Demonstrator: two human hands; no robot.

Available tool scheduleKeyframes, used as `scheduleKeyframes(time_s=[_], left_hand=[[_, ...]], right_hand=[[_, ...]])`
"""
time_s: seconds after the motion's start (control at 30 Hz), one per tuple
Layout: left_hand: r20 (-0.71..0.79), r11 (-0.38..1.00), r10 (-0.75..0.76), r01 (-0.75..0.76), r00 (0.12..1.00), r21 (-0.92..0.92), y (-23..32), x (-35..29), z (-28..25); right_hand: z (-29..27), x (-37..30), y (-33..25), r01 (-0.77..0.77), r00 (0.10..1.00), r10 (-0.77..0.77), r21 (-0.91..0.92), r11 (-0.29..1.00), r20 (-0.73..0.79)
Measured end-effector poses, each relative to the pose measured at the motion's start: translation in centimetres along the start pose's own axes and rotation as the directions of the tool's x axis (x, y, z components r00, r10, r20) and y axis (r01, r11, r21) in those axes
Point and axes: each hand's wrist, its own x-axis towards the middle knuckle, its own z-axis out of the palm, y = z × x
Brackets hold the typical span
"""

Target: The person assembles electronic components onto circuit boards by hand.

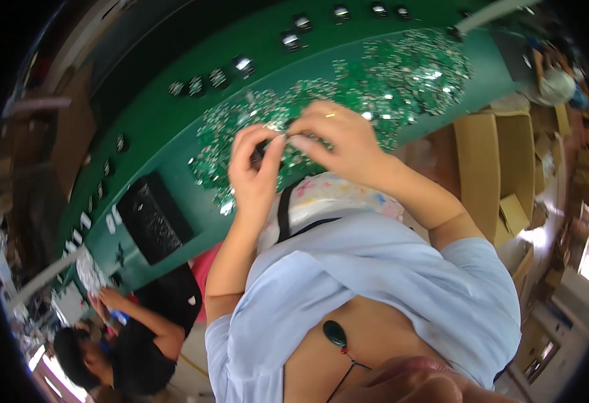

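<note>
My left hand [255,161] is closed around a small black part [259,153] that shows between thumb and fingers; its exact kind cannot be made out. Close beside it, my right hand [338,138] pinches with thumb and forefinger at the same spot, and the fingertips of both hands nearly meet. What the right fingers grip is too small and covered to name. Both hands are above a wide heap of small green circuit boards [402,80], which spreads over the green work table [204,225] to either side of them.
Beyond the heap runs a green belt [153,121] carrying spaced small black parts [243,65]. A black tray [153,218] lies on the table to the left. A person in black [150,349] works at lower left, another [555,84] at far right. Cardboard boxes [496,174] stand at right.
</note>
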Motion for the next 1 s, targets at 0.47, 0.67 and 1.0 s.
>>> scheduleKeyframes(time_s=[0.47, 0.67, 1.0], left_hand=[[0.283, 0.699, -0.515, 0.588, 0.809, -0.407, 1.7, -1.7, -1.4], [0.013, 0.86, -0.444, 0.43, 0.896, -0.275, 2.2, -2.6, -1.6], [-0.104, 0.986, -0.12, 0.13, 0.987, 0.1, 3.5, -2.3, -1.9]], right_hand=[[1.3, -1.7, -0.3, -0.227, 0.973, 0.224, 0.355, 0.907, 0.049], [0.3, -0.3, -1.1, 0.07, 0.991, -0.083, 0.131, 0.989, 0.102], [0.1, 1.1, -2.0, 0.315, 0.936, -0.302, -0.045, 0.948, 0.181]])
